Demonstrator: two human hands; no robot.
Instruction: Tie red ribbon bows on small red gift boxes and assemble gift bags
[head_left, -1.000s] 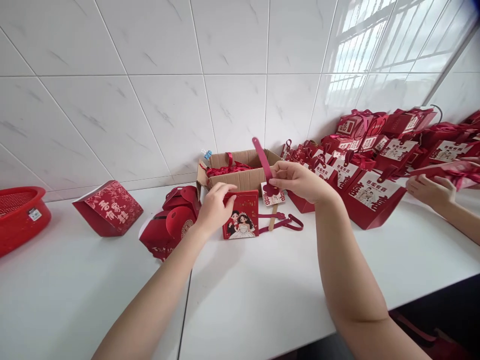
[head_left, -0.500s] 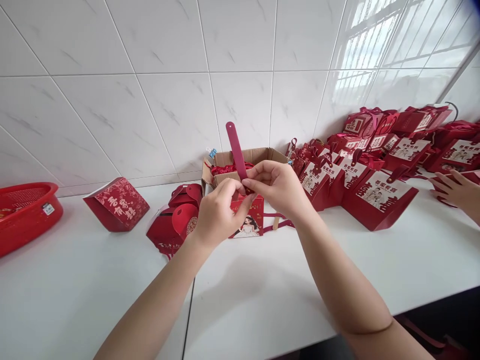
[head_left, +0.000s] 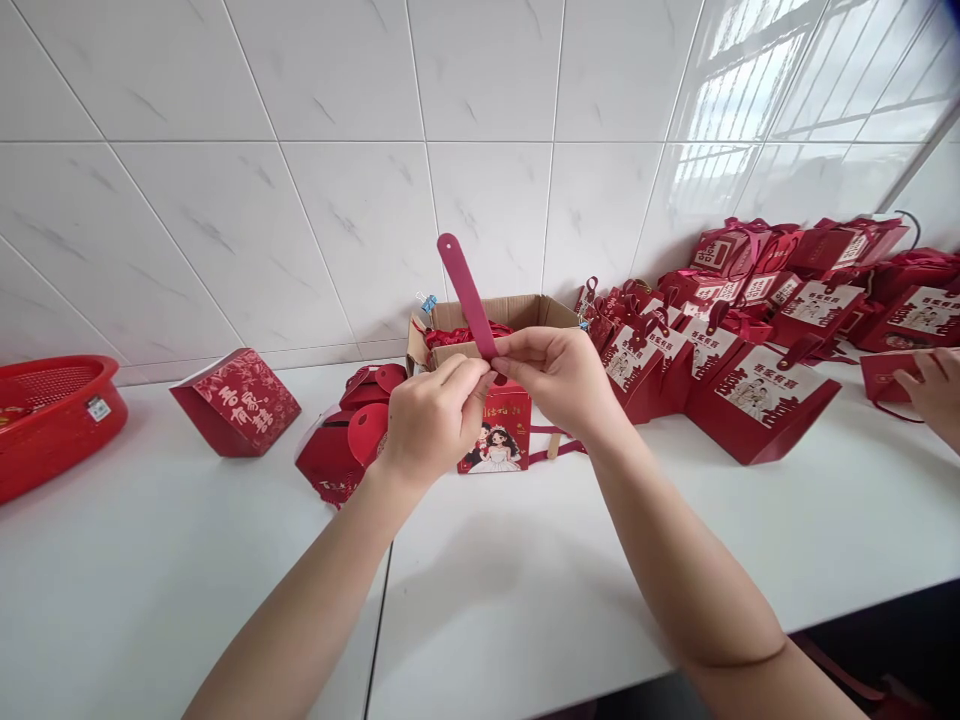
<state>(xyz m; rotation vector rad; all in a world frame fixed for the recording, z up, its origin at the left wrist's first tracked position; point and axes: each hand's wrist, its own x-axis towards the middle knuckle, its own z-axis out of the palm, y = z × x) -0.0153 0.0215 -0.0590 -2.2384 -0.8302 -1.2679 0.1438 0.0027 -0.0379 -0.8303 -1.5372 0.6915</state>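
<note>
A dark red strap (head_left: pixel 466 295) with a rounded end and a small hole rises from between my two hands, tilted to the left. My left hand (head_left: pixel 442 410) is closed around its lower end, thumb against the curled fingers. Beside it my right hand (head_left: pixel 551 370) pinches the same end between thumb and forefinger. What lies between the fingertips is mostly hidden. Just behind and below them stands a red gift box (head_left: pixel 499 435) with a cartoon wedding couple on its front. At the back, an open cardboard box (head_left: pixel 517 308) contains red material.
A red plastic basket (head_left: pixel 105 440) and a red patterned box (head_left: pixel 244 410) stand at left. Small red boxes (head_left: pixel 330 460) are by my left wrist. At right are rows of red gift boxes (head_left: pixel 757 400); another person's hand (head_left: pixel 934 380) touches one there. Tiled wall behind.
The strap leans further left, and my left hand has turned and closed more tightly at its lower end. The other person's hand has shifted right. The view has moved slightly.
</note>
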